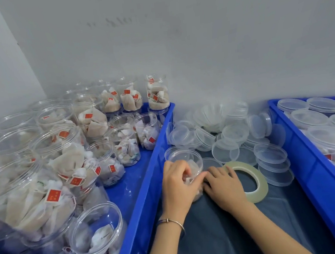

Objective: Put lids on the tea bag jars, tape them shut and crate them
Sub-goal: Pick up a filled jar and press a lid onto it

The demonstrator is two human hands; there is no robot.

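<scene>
My left hand (177, 184) grips the jar (186, 166); right hand (223, 185) pinches tape at its side, w/ tape roll (249, 180) just beside the jar. I should press tape flat, no wrinkles.

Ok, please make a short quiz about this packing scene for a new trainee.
1. True or false: the clear plastic jar between the hands already has its lid on.
2. Which hand has the pale round tape roll beside it? A) left B) right
3. Fill in: the loose clear plastic lids lie between two ____ crates.

Key
1. True: a lid sits on it while the left hand grips its side.
2. B: the right hand.
3. Blue: the left blue crate holds lidless jars, the right blue crate holds lidded ones.
</scene>
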